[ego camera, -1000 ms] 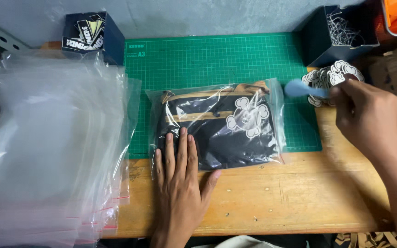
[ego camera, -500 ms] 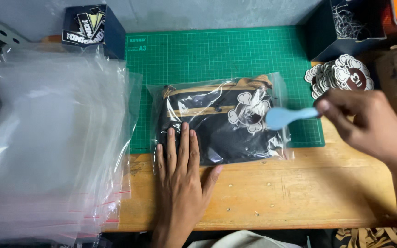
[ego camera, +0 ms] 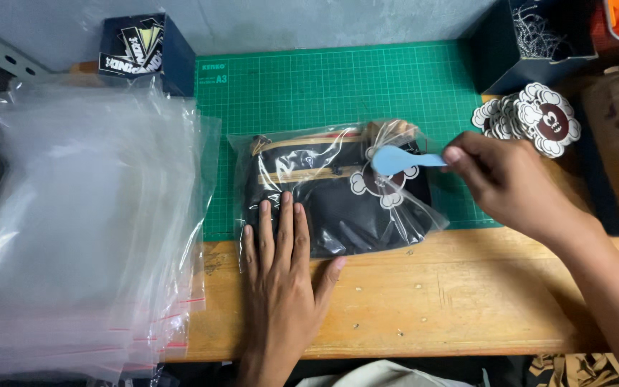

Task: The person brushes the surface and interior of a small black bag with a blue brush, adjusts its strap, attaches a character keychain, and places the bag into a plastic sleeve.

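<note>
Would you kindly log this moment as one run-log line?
left hand: flat on bagged black pouch | right hand: holds light blue paddle-shaped piece over pouch | green cutting mat beneath | clear bag stack at left

Single head view, steeply down, close over workbench (ego camera: 424,315)

There is one black bag (ego camera: 338,208) inside one clear plastic bag (ego camera: 424,211), and one light blue sticker (ego camera: 399,160). Two dark boxes (ego camera: 148,54) sit at the bench's (ego camera: 431,301) back corners. Two hands (ego camera: 284,287) show.

Stack of clear bags (ego camera: 73,236), green mat (ego camera: 338,86), stickers (ego camera: 531,118), 2 dark boxes (ego camera: 148,54).
</note>
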